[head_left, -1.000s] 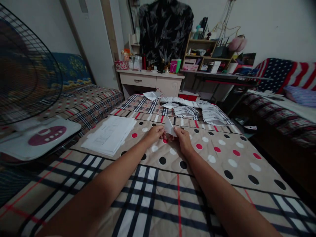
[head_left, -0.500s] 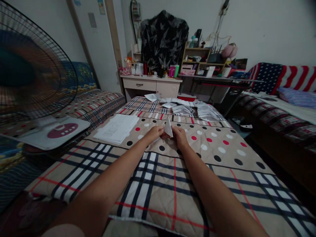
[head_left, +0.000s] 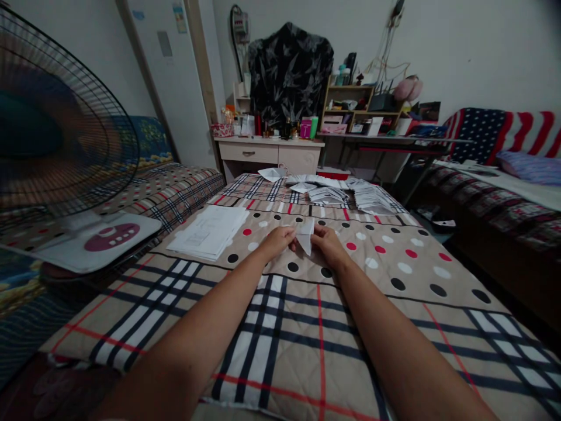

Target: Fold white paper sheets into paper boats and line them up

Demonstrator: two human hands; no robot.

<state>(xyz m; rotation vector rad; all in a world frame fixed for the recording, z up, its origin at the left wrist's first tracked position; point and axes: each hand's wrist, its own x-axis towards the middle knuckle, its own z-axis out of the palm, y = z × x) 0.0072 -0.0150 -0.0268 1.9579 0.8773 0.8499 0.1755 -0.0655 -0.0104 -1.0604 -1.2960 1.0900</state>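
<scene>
- Head view: left hand (head_left: pixel 280 241) pinches a folded white paper (head_left: pixel 307 238) between thumb and fingers.
- Right hand (head_left: pixel 329 245) curls at the paper's right side; whether it pinches, I cannot tell.
- Both are between the left and right edges of the bed (head_left: pixel 298 351).
- Flat sheets (head_left: pixel 208 231) lie toward its left edge, folded stacks (head_left: pixel 372 202) near its far edge.

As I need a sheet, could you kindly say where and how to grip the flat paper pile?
Probably pinch the pile by its right edge, coming from the right: it lies flat on the bed, its sheets staggered there, nearest the left hand.
</scene>
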